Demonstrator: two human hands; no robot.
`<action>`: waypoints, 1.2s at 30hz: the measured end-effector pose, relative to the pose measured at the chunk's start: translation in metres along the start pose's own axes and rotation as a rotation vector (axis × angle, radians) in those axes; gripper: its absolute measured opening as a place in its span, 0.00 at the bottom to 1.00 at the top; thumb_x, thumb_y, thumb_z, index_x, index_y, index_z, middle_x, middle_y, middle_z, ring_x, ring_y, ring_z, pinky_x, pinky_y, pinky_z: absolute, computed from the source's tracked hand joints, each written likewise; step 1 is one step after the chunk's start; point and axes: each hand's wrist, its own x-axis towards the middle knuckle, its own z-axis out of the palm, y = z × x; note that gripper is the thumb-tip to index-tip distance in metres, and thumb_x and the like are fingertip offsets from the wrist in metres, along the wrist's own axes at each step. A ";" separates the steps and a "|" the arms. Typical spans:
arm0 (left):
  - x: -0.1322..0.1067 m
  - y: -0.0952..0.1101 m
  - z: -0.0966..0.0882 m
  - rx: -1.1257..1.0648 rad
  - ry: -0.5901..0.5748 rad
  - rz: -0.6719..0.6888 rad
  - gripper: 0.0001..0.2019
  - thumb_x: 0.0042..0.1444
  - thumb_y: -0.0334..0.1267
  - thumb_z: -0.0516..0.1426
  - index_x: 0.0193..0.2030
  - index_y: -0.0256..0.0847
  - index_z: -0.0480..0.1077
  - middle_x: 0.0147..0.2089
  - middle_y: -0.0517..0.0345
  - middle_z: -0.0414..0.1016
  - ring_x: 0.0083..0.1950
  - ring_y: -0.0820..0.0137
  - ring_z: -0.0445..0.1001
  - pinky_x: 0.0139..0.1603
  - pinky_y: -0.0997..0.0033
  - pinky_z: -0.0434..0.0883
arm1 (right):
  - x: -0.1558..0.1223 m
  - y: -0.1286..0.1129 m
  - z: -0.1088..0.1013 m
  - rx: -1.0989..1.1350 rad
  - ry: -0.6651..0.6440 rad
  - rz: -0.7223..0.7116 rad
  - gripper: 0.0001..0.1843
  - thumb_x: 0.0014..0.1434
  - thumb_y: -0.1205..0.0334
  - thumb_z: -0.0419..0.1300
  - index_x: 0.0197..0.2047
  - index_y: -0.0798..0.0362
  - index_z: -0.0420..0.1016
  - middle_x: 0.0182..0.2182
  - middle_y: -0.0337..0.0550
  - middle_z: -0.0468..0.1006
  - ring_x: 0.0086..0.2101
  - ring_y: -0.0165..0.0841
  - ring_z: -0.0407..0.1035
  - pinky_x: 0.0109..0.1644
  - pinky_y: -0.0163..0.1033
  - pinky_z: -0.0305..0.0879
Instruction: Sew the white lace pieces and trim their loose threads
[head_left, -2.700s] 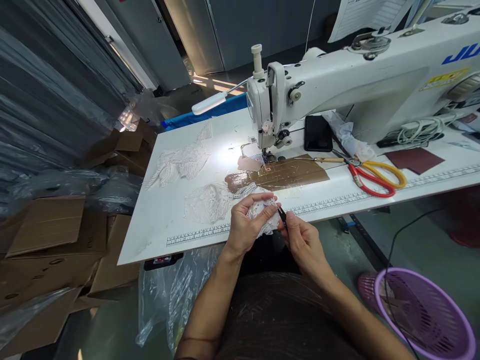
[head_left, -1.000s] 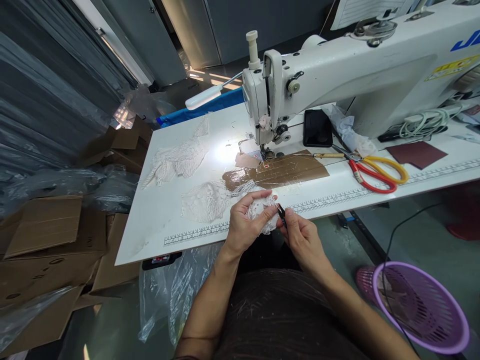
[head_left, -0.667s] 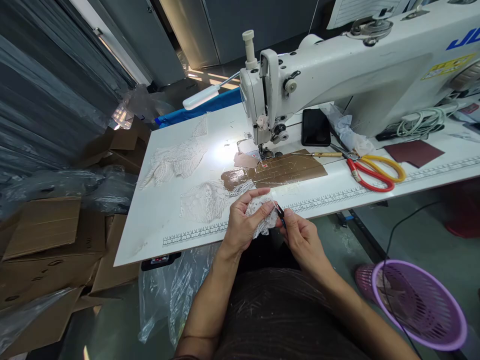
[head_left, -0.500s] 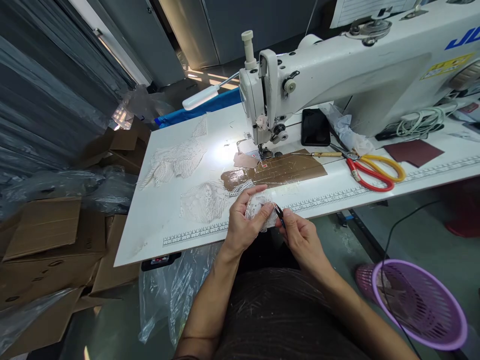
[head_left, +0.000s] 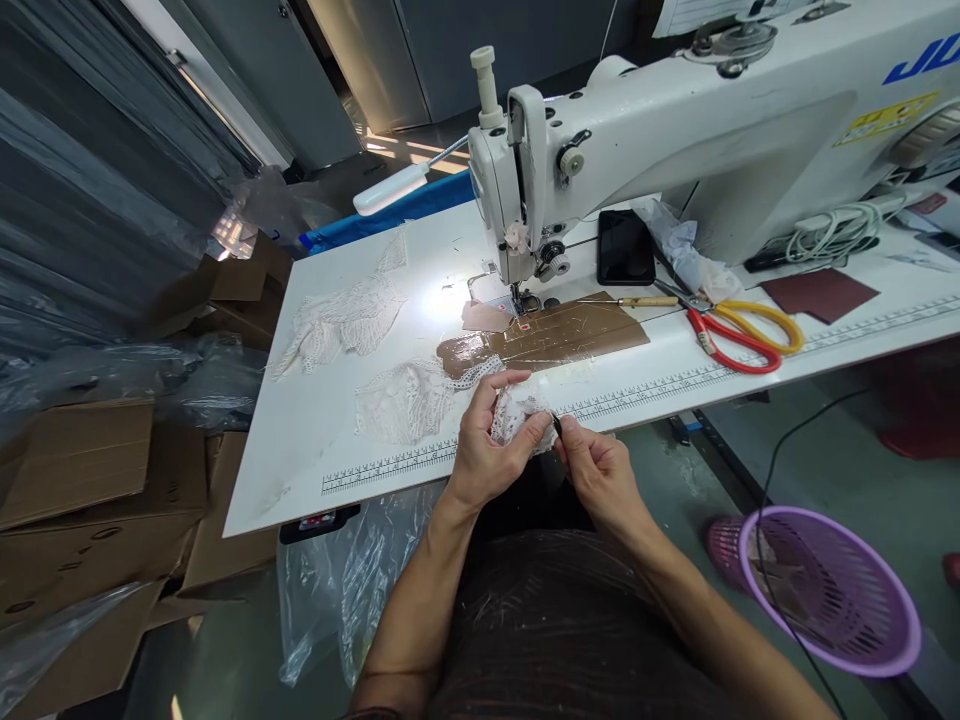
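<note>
My left hand (head_left: 486, 447) is closed round a bunched piece of white lace (head_left: 517, 417) at the near edge of the white table (head_left: 315, 450). My right hand (head_left: 596, 470) pinches small black thread snips (head_left: 556, 428), whose tip touches the lace. A strip of that lace trails left onto more white lace (head_left: 405, 400) lying flat on the table. Both hands hover just over the table's front edge with its printed ruler.
A white industrial sewing machine (head_left: 675, 130) stands behind, with brown tape patches (head_left: 547, 335) at its needle. Red and yellow scissors (head_left: 739, 328), a black phone (head_left: 625, 247) and another lace pile (head_left: 345, 315) lie on the table. A purple basket (head_left: 829, 590) sits at right, cardboard boxes (head_left: 82, 470) at left.
The hands stay together on the lace. My left fingers have shifted the bunched lace slightly, and the snips' tip has sunk closer into it. The view has drifted a little.
</note>
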 end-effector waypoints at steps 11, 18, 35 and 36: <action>0.004 -0.002 -0.005 0.129 -0.057 0.086 0.23 0.56 0.37 0.63 0.58 0.43 0.66 0.43 0.55 0.74 0.35 0.74 0.71 0.37 0.75 0.69 | 0.001 0.005 -0.008 0.161 -0.110 0.142 0.29 0.59 0.34 0.57 0.24 0.53 0.65 0.17 0.30 0.52 0.19 0.24 0.43 0.22 0.34 0.42; 0.004 0.006 -0.010 0.196 -0.129 0.181 0.22 0.56 0.35 0.63 0.57 0.42 0.66 0.42 0.58 0.73 0.32 0.76 0.68 0.35 0.76 0.68 | 0.000 -0.004 -0.012 0.205 -0.210 0.247 0.32 0.58 0.33 0.57 0.20 0.52 0.58 0.17 0.29 0.50 0.20 0.23 0.39 0.22 0.35 0.36; 0.003 0.003 -0.007 0.065 -0.120 0.008 0.28 0.54 0.39 0.65 0.62 0.43 0.64 0.41 0.56 0.76 0.36 0.71 0.73 0.40 0.72 0.71 | -0.007 -0.008 -0.022 -0.108 -0.122 0.058 0.30 0.62 0.34 0.52 0.25 0.53 0.68 0.18 0.33 0.57 0.20 0.26 0.49 0.23 0.34 0.47; -0.002 0.003 -0.008 0.042 -0.087 -0.034 0.30 0.54 0.40 0.65 0.63 0.44 0.64 0.44 0.54 0.76 0.39 0.69 0.75 0.43 0.70 0.72 | -0.007 -0.014 -0.029 -0.185 -0.161 0.029 0.29 0.64 0.35 0.50 0.31 0.53 0.72 0.20 0.35 0.61 0.22 0.28 0.54 0.25 0.34 0.52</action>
